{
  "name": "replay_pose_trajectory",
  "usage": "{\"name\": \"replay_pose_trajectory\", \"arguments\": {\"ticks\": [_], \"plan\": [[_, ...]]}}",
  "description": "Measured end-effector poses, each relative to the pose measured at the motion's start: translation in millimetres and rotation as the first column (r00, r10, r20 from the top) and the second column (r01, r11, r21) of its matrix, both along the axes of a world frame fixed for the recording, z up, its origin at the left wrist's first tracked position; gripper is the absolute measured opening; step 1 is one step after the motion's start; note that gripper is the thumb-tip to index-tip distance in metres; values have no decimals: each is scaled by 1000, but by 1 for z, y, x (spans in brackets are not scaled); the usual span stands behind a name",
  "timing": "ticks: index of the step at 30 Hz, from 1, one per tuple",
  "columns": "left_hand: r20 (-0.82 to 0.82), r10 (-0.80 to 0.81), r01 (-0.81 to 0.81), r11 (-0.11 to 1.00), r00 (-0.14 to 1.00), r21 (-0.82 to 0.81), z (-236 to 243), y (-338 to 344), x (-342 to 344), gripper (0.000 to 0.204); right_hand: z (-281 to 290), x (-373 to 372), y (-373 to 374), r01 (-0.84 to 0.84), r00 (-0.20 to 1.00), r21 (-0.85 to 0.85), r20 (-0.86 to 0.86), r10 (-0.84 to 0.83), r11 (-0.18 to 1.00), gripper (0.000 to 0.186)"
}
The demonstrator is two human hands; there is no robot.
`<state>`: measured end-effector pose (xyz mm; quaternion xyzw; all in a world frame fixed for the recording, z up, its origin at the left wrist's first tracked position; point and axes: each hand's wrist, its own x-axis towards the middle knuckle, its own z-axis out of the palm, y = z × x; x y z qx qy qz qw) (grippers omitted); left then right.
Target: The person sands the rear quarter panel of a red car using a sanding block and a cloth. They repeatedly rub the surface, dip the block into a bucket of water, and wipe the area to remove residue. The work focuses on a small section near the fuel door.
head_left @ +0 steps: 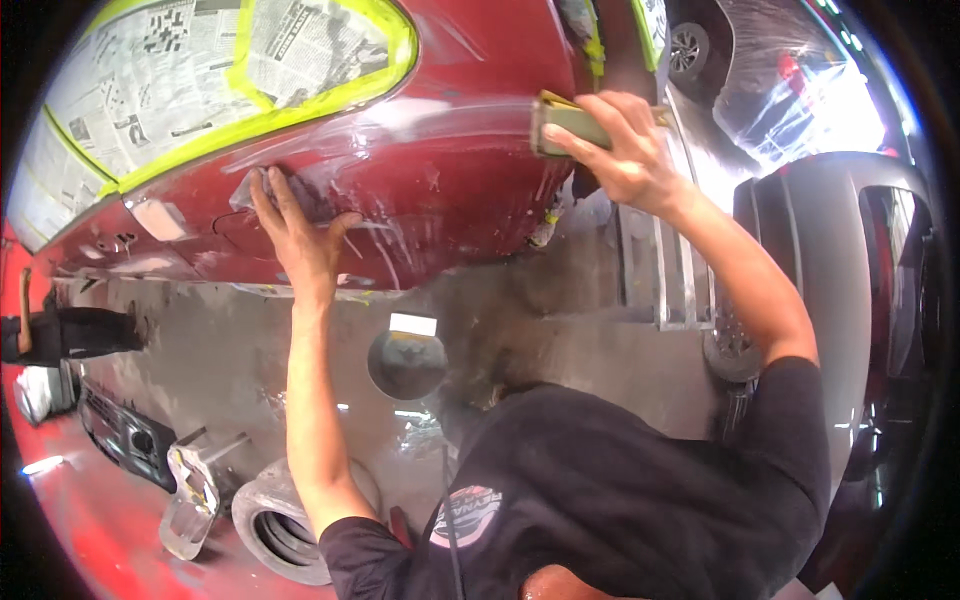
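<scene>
A dark red car body panel (440, 190) with pale, wet-looking streaks stretches across the top. My left hand (295, 225) lies on it, fingers stretched out and thumb apart. Under those fingers is a greyish patch; whether it is a rag or a smear on the paint I cannot tell. At the panel's right end, my right hand (625, 150) grips an olive-green sanding block (580, 130) with a yellowish-brown sheet at its edge. The block is held against or very near the curved corner. Newspaper (320, 50) edged with bright yellow-green masking tape (180, 152) covers the windows.
Below the panel, a dark round bucket (405, 368) stands on the wet floor. Tires (285, 525) and a dark bumper part (128, 435) lie at lower left. A metal frame (675, 260) and a grey car (810, 240) stand right. Another person (70, 335) is far left.
</scene>
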<state>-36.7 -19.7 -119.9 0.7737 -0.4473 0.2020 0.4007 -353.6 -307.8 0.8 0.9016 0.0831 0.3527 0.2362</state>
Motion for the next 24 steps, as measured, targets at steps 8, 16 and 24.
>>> {"name": "replay_pose_trajectory", "arguments": {"ticks": [8,16,24], "plan": [[15,9,-9,1000,1000,19,6,8,-2,131,-13,124,76,-114,993,0,-18,114,993,46],[4,-8,8,999,1000,-32,-1,-5,-1,127,-48,81,68,44,993,-25,110,-41,999,51],[-26,-55,55,998,998,-8,4,18,6,125,-42,60,63,16,997,-3,74,-16,1000,49]]}}
